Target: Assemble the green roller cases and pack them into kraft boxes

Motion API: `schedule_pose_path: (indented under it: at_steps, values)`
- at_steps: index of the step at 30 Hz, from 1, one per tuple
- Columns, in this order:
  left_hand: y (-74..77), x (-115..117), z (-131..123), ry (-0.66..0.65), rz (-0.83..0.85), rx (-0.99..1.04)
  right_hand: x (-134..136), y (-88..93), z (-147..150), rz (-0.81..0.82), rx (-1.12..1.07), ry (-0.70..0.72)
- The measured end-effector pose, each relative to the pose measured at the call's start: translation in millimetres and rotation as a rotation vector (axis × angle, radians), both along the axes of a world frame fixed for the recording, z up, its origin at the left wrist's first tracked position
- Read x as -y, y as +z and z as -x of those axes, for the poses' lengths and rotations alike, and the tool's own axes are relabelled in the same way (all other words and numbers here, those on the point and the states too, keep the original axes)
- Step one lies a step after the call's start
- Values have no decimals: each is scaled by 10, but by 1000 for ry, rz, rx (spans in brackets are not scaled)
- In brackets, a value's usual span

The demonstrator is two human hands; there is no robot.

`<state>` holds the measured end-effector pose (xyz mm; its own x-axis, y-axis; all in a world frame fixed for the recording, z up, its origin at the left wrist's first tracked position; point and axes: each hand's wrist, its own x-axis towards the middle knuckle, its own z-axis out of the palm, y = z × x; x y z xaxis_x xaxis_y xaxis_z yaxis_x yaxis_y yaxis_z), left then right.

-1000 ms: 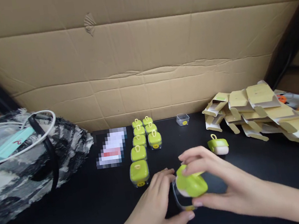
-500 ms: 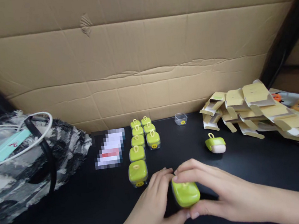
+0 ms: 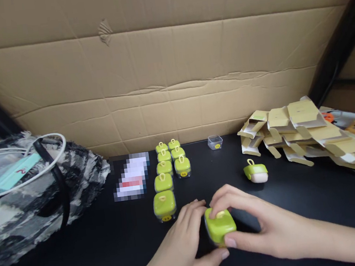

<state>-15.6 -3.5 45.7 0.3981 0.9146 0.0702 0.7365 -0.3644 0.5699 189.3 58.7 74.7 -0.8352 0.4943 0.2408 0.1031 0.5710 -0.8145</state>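
1. Two bare hands in play: the right hand pinches a small square clear-plastic box with a glossy lime-green lid, fingertips on top, thumb at the near edge.
2. That box sits on the black tabletop, between the hands; judging by looks, it's light and stiff, a touch slippery, its thin walls perhaps crackable. Opposite sides seem the best hold.
3. Over on its left, the left hand curves half open, thumb spread from fingers; whether it touches, I can't tell.
4. Further out, eight matching lidded boxes line up in two columns, five and three.
5. Off to the right: a lidless clear plastic cup, a lime-green and cream piece with a loop, and piled tan cartons.
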Motion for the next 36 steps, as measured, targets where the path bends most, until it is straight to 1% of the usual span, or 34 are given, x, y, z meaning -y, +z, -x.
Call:
schedule_pose_path:
  at_steps: [4, 8, 10, 12, 14, 16, 19, 22, 24, 27, 29, 32, 34, 36]
  values:
    - [28, 1, -11, -2, 11, -11, 31, 3, 14, -21, 49, 3]
    - [-6, 39, -7, 16, 40, -11, 20, 13, -10, -161, 169, -11]
    - [-39, 60, -4, 63, 21, 22, -53, 15, -51, -220, 205, -60]
    - [-45, 69, -11, 99, -53, 42, -179, 6, -78, -265, 209, -152]
    - [-12, 66, -29, 83, -128, 14, -332, -13, -56, -314, 189, -218]
    - [46, 60, -51, 43, -129, -43, -463, -40, 39, -350, 167, -204]
    - [106, 53, -70, -3, -56, -99, -548, -81, 280, -382, 140, -162]
    - [85, 37, -59, -24, -55, -145, -547, -84, 492, -420, 125, -163]
    - [47, 14, -45, -48, -76, -181, -595, -41, 543, -452, 136, -193]
    - [12, -23, -31, -101, -108, -212, -856, 91, 462, -529, 190, -322]
    - [13, -33, -26, -113, -123, -224, -1133, 187, 345, -587, 256, -425]
    - [25, -29, -19, -105, -131, -206, -1515, 263, 180, -632, 381, -509]
    - [19, -22, -12, -90, -127, -164, -1626, 261, 110, -644, 441, -511]
    - [-7, -17, -5, -66, -103, -114, -1573, 242, 73, -650, 465, -466]
